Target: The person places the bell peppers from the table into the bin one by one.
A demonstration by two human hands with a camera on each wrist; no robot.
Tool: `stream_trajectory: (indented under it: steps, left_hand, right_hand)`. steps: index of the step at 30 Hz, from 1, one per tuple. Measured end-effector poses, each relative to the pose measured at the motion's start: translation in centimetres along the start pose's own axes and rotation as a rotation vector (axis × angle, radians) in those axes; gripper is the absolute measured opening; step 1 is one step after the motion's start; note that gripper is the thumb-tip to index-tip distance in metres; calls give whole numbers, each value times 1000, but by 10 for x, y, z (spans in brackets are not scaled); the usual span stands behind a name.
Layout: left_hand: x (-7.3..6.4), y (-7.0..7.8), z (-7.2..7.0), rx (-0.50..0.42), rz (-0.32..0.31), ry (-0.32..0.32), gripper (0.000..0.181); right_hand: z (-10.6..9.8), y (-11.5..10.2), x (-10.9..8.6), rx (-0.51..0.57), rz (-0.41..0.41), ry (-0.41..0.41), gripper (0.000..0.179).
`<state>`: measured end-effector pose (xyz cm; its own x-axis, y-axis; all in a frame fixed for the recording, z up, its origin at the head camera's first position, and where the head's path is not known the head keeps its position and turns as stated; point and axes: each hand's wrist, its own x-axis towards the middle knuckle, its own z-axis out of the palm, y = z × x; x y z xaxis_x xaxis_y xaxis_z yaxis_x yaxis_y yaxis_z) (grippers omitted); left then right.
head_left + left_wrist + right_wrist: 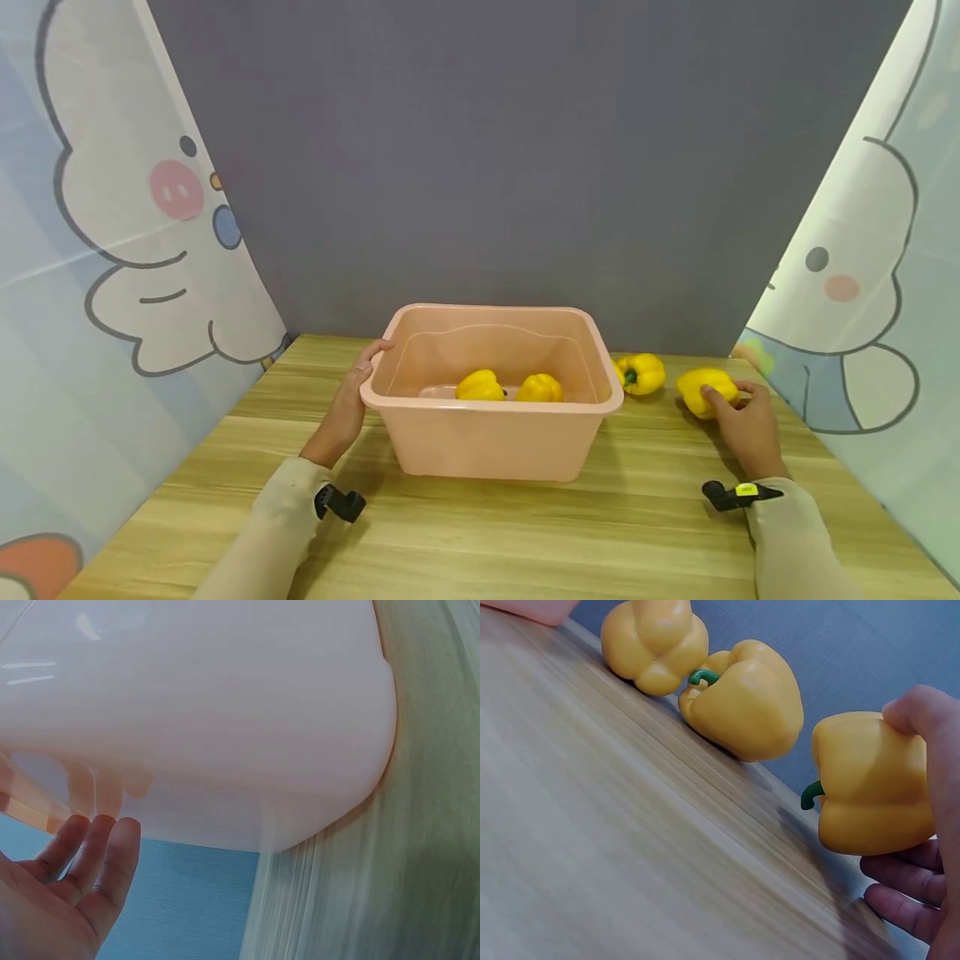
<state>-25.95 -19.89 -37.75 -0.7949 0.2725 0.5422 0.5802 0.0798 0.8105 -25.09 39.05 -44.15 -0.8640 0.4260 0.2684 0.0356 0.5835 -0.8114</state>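
Right fingers (pixel 904 880) pinch pepper (pixel 874 776); left fingers (pixel 118 862), straighter, touch tub (pixel 487 442)

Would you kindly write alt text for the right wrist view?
A person's right hand holds a glossy yellow bell pepper with a green stem. To its left, two more yellow bell peppers sit on a pale wood-grain tabletop; part of a pink plastic container shows at top left.

L of R fingers (pixel 904 880): 2 peppers (pixel 751 705), tub wall (pixel 491 442); room abv rim (pixel 495 406)
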Motion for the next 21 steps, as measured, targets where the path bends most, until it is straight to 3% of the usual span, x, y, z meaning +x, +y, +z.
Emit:
stream_trajectory:
  steps: [12,21]
  left_hand:
    - [-4,3,0,11,-17,2,55]
    - [-3,3,-1,2,-20,1,55]
  right_hand:
    - [2,-1,-7,13,22,13,76]
    - [4,-4,-5,35,-15,29,72]
